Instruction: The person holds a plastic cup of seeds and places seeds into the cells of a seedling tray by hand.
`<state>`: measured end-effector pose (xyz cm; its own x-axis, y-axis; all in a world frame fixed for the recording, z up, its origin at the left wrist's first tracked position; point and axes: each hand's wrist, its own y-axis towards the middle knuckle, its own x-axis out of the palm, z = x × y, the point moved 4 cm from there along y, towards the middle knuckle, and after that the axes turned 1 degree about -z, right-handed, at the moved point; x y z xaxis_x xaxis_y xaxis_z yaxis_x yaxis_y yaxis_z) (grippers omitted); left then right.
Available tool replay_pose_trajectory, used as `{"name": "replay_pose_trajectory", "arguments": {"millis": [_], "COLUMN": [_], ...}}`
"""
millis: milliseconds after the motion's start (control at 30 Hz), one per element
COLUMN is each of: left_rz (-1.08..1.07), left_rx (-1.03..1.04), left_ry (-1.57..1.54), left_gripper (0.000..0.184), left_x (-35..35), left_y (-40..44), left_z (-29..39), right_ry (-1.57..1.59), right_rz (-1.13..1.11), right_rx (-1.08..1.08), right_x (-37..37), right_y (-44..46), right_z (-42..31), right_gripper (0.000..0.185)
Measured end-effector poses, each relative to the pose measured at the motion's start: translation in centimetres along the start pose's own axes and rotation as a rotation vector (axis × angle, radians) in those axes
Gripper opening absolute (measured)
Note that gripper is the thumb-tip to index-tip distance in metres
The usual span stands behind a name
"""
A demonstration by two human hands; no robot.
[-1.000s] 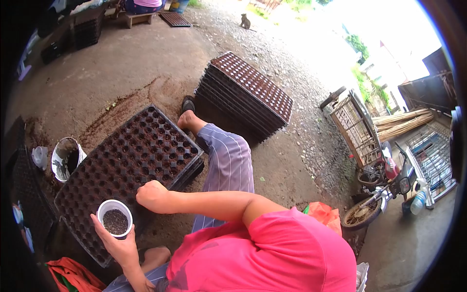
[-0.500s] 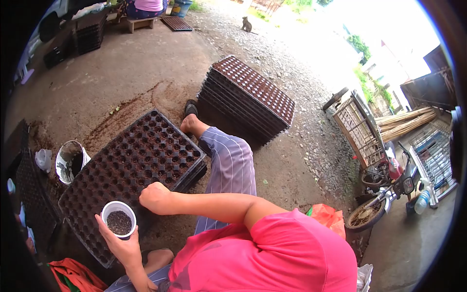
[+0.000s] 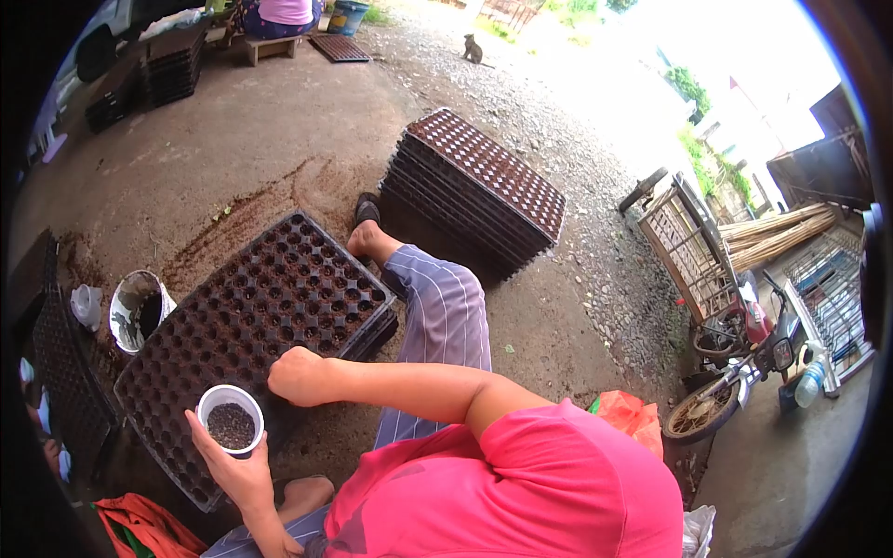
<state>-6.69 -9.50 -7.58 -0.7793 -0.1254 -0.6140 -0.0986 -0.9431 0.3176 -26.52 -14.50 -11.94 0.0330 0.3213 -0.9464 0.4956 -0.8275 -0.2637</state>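
A white cup (image 3: 231,421) with dark grains inside is held in my left hand (image 3: 237,472), thumb and fingers around its sides. The cup is over the lower part of a black seedling tray (image 3: 251,307), whose many round cells contain brown soil. My right hand (image 3: 299,377) is closed above the tray's near edge, to the right of the cup. Whatever its fingers may hold is hidden. More trays lie beneath the top one.
Beyond my foot stands a tall stack of filled trays (image 3: 484,172). A white bucket (image 3: 139,312) sits left of the near tray. Further off are a seated person (image 3: 284,14), a small animal (image 3: 473,48) and a motorcycle (image 3: 744,367). Dark trays (image 3: 70,372) lie at the far left.
The view has shifted slightly, so the scene sits a little lower and further right in it. Both hands keep nearly the same pose over the tray.
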Motion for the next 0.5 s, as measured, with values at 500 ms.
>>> {"name": "replay_pose_trajectory", "arguments": {"millis": [500], "left_rz": [0.005], "left_rx": [0.026], "left_ry": [0.002], "left_gripper": [0.115], "left_x": [-0.01], "left_y": [-0.09], "left_z": [0.05], "right_ry": [-0.043], "right_rz": [-0.068], "right_rx": [-0.118], "right_x": [0.39], "right_y": [0.77], "right_z": [-0.70], "right_gripper": [0.013]}}
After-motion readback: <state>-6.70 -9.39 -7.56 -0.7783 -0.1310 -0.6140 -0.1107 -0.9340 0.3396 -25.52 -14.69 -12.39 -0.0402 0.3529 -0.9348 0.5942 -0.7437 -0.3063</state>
